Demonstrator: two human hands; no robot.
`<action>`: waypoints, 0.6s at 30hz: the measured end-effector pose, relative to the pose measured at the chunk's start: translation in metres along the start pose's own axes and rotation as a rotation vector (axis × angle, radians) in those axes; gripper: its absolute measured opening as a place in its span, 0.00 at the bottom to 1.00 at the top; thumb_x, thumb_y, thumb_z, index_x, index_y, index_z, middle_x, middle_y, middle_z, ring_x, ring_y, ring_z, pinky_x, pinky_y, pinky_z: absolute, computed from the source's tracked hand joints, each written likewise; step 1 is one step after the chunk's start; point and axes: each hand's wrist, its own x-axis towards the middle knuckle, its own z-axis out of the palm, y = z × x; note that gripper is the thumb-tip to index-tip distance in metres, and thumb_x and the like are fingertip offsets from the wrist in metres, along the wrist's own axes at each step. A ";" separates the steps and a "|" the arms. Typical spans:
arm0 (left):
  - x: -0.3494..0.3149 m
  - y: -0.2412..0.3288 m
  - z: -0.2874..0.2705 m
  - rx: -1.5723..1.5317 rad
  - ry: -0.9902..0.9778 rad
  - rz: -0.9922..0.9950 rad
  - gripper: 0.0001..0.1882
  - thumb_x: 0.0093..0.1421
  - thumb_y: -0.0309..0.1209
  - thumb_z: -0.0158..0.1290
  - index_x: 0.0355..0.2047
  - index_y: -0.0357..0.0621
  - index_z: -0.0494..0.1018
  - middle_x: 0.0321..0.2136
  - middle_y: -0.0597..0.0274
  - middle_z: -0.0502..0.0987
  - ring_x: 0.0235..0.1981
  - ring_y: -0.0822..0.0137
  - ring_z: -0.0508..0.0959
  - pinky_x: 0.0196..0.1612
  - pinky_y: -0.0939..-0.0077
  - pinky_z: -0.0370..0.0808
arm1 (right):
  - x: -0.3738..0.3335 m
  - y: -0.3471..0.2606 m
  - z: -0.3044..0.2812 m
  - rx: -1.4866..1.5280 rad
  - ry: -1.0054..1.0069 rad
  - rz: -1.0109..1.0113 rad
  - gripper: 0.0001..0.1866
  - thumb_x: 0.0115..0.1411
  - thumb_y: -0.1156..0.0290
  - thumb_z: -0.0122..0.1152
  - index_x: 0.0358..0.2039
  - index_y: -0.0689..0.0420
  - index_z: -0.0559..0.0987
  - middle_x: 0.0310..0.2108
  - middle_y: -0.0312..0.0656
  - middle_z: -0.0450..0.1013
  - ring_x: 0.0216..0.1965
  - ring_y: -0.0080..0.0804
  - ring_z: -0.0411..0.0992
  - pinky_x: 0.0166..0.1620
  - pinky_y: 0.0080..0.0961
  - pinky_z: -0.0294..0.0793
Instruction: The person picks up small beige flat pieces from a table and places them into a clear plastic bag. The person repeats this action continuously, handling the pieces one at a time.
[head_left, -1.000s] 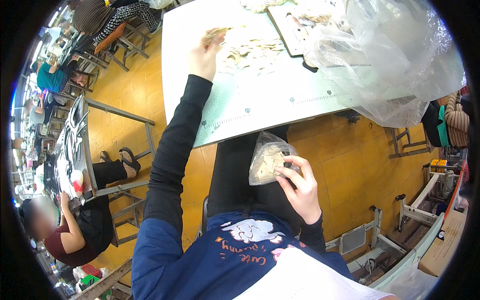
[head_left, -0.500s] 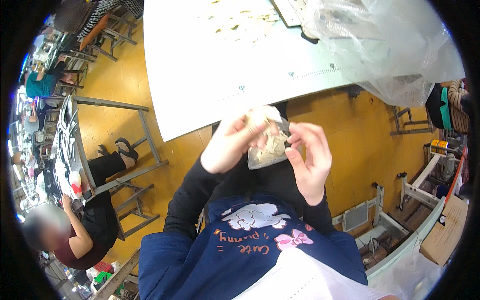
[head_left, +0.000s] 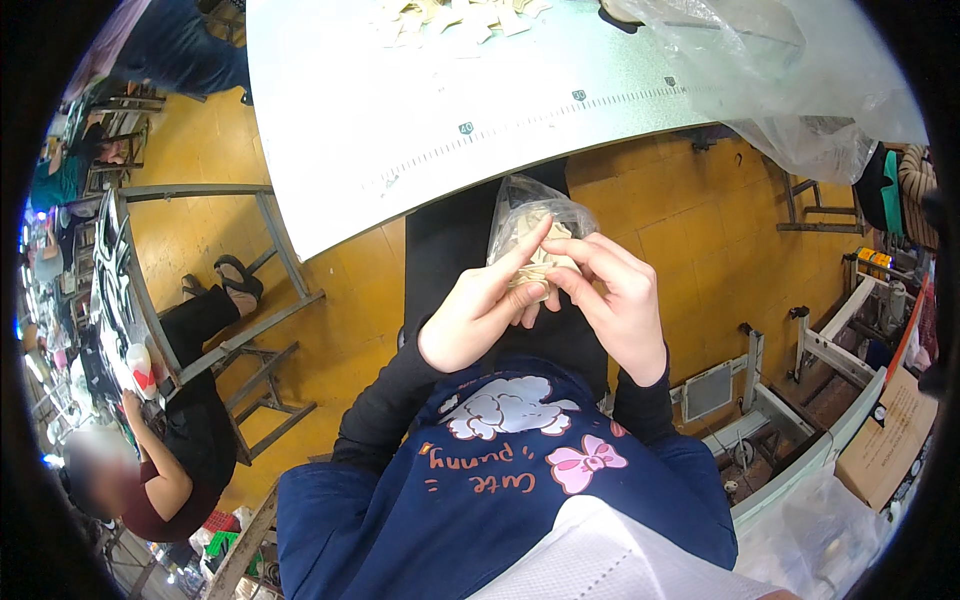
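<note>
Table (head_left: pixel 330 110) first, one of it, pale and broad, with a ruler scale (head_left: pixel 570 98) running along its near side! One big plastic bag (head_left: pixel 750 60), clear and crumpled, sprawls over the right end. Below the table's edge come the dark trousers (head_left: pixel 430 265), and resting there between the thighs, one small bag (head_left: pixel 512 200), see-through, its upper part showing just beyond the fingertips. Now the two hands, meeting right over it! The left hand (head_left: pixel 485 310) has its thumb and fingers closed on a bunch of pieces (head_left: pixel 530 282), pale and flat; the right hand (head_left: pixel 615 290) curls in, thumb and forefinger nearly together at the bunch's edge, though whether they truly pinch a piece I cannot tell. So where do we stand? Partway, I judge: some pieces look to be in the small bag already, one bunch is at the fingers, and one loose spread of scattered pieces (head_left: pixel 450 22) is left at the table's far side. The count: well over a dozen scattered there, overlapping and cut off by the view; those in the bunch and the bag overlap too much to number.
</note>
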 end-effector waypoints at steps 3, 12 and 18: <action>-0.001 -0.003 -0.001 0.009 -0.001 -0.012 0.30 0.72 0.28 0.45 0.71 0.42 0.51 0.33 0.64 0.77 0.27 0.78 0.69 0.32 0.84 0.67 | 0.000 0.000 0.004 0.018 -0.033 -0.010 0.05 0.61 0.81 0.62 0.38 0.64 0.79 0.27 0.37 0.72 0.24 0.19 0.69 0.27 0.17 0.68; -0.002 -0.015 -0.006 -0.617 0.130 0.030 0.30 0.71 0.29 0.44 0.70 0.36 0.50 0.40 0.55 0.76 0.33 0.74 0.72 0.37 0.83 0.70 | -0.002 0.012 0.002 -0.114 0.098 -0.051 0.05 0.60 0.78 0.63 0.37 0.62 0.77 0.31 0.45 0.76 0.29 0.35 0.77 0.32 0.28 0.75; -0.003 -0.010 -0.004 -0.332 0.068 0.009 0.32 0.70 0.23 0.42 0.72 0.41 0.46 0.40 0.59 0.75 0.34 0.74 0.71 0.40 0.82 0.70 | 0.000 0.005 0.000 -0.103 0.069 0.012 0.11 0.56 0.80 0.66 0.40 0.62 0.81 0.31 0.43 0.74 0.27 0.30 0.74 0.33 0.24 0.74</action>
